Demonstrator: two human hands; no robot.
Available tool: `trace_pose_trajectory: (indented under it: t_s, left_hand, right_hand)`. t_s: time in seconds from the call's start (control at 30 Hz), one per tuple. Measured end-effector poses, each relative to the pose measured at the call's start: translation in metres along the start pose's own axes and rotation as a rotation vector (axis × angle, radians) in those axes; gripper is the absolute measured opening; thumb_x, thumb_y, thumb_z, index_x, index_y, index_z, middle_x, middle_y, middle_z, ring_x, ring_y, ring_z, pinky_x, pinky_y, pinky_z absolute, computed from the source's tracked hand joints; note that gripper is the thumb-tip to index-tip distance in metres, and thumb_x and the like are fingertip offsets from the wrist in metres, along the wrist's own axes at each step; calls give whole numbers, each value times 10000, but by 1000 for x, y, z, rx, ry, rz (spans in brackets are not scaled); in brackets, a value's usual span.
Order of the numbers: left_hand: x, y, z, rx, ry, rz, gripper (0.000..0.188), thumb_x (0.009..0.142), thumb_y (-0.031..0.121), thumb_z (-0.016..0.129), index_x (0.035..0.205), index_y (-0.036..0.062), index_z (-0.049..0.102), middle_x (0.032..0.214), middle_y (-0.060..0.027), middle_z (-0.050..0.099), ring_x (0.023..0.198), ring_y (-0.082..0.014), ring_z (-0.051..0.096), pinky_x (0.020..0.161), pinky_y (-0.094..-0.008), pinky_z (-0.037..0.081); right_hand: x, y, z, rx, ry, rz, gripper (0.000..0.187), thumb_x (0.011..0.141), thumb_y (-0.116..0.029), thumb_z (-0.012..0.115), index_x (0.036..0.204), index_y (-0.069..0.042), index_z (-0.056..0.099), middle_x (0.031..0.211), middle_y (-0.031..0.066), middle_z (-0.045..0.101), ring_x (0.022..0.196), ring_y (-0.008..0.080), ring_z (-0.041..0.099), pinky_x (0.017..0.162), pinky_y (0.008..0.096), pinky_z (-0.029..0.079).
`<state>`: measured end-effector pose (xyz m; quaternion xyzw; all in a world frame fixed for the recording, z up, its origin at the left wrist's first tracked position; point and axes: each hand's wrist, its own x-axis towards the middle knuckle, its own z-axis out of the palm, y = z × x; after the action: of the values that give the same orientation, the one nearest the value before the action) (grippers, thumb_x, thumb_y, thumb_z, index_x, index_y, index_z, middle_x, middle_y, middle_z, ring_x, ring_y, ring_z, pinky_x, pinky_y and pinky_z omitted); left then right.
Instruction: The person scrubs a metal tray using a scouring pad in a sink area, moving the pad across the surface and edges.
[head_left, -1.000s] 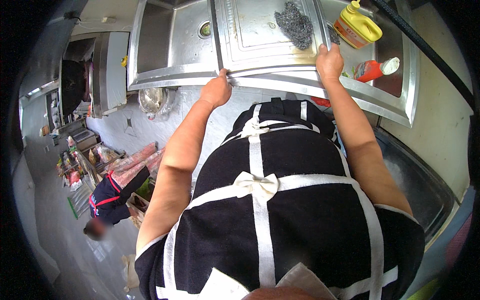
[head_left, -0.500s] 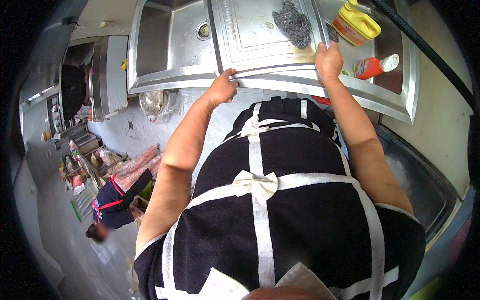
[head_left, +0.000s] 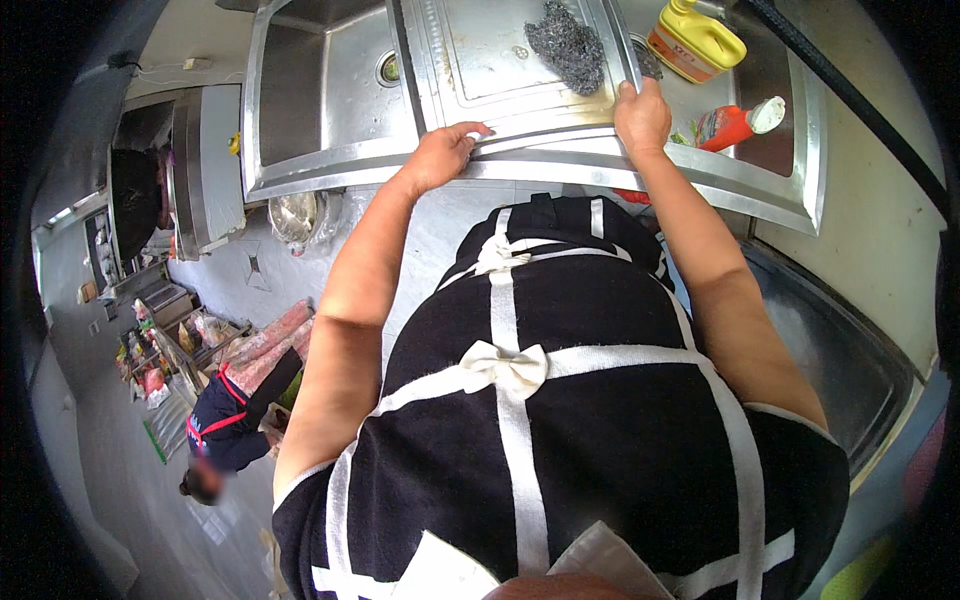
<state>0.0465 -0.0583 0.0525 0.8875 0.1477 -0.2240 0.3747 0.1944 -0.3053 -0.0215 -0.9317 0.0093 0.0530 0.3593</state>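
A rectangular stainless-steel tray (head_left: 480,75) with a raised border lies across the middle of a steel sink unit (head_left: 330,165). A grey clump of steel wool (head_left: 566,48) rests on its right part. At the tray's near left corner, my left hand (head_left: 440,158) is closed on the rim, with a finger stretched along the edge. My right hand (head_left: 643,118) grips the near right corner, thumb and fingers around the side edge. The undersides of both grips are hidden.
Right of the tray, a yellow jug-shaped bottle (head_left: 697,40) and a red bottle with a white cap (head_left: 740,124) lie in the basin. A drain (head_left: 388,68) shows in the left basin. A black hose (head_left: 850,95) crosses the upper right. Another person (head_left: 225,420) bends over at the left.
My left hand has shifted its hold, a finger now reaching further along the rim. The view has moved slightly, and the tray and steel wool sit a little higher and further left in it.
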Motion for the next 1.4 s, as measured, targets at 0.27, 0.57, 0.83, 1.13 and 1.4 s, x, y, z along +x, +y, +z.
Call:
trace_pose_trajectory:
  t_s: [0.27,0.57,0.83,1.13,1.4]
  left_hand:
    - [30,-6,-19,542,-154,278,331,899,118,469,1174,239,609,1005,-131,663,937,-317,625,837,-387,486]
    - [32,-12,-27,672,-218,466,411,878,77,469,1226,268,573,1128,-91,634,983,-300,616,852,-381,494]
    - [32,-11,-34,731,-350,465,498,866,49,487,1310,274,474,1137,-131,622,969,-313,627,865,-401,498]
    - [32,-17,-45,718,-470,387,520,896,65,444,1354,312,421,1042,-173,640,953,-334,619,853,-412,481]
    - [32,-20,-52,754,-492,401,514,893,60,431,1340,314,426,1014,-183,639,947,-345,617,851,-423,478]
  right_hand:
    - [-1,-2,-1,-28,-8,16,357,873,-300,533,1068,-3,567,906,258,642,877,426,614,792,496,461]
    - [-3,-1,3,-93,76,-7,328,876,-312,527,1012,-18,576,862,261,642,854,434,616,781,506,461]
    - [-2,2,7,-113,102,-17,338,879,-328,520,1025,-30,585,869,252,646,862,428,616,793,497,463]
    - [-4,-4,6,-134,104,26,347,881,-347,517,1044,-48,587,912,246,645,899,417,609,807,492,459]
    - [-4,-6,5,-135,61,81,397,882,-365,507,1124,-59,578,995,236,639,975,400,593,854,476,445]
